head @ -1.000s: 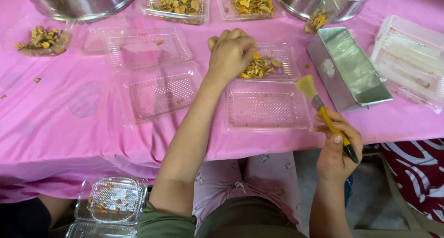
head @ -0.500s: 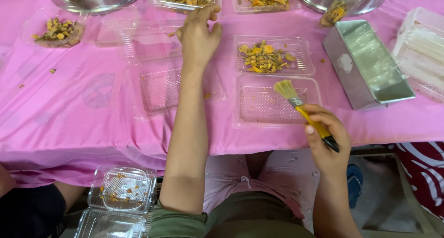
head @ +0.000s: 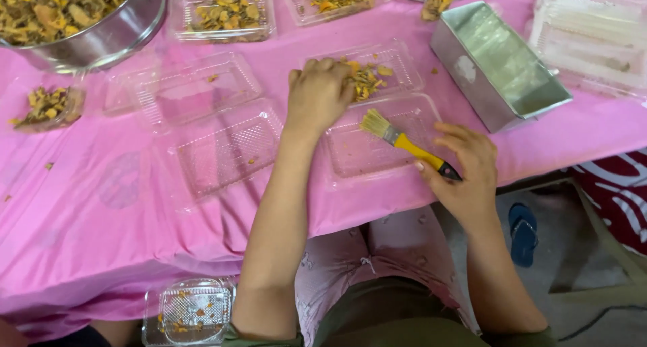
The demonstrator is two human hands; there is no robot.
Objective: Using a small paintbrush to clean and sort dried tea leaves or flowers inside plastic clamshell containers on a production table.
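Two hands at work over the pink cloth (head: 81, 205). My left hand (head: 317, 94) lies knuckles up, fingers curled together, on the near-left corner of a clear tray (head: 394, 64) that holds yellow-brown dried bits (head: 367, 77); whether the fingers pinch any of the bits I cannot tell. My right hand (head: 465, 168) grips a brush (head: 404, 143) by its yellow handle, fingers wrapped round the dark end, the pale bristles pointing up and left over an open clear lid (head: 377, 148) that lies just below the filled tray. Left of my left arm sit two more clear trays (head: 202, 118), hardly anything in them but a crumb or two. A metal box (head: 499, 64) stands to the right of the filled tray, near it. At the far left a big steel bowl (head: 101, 37) is heaped with the same bits, and two filled trays (head: 222, 13) line the far edge. A small tray (head: 189, 313) rests low by my knee.
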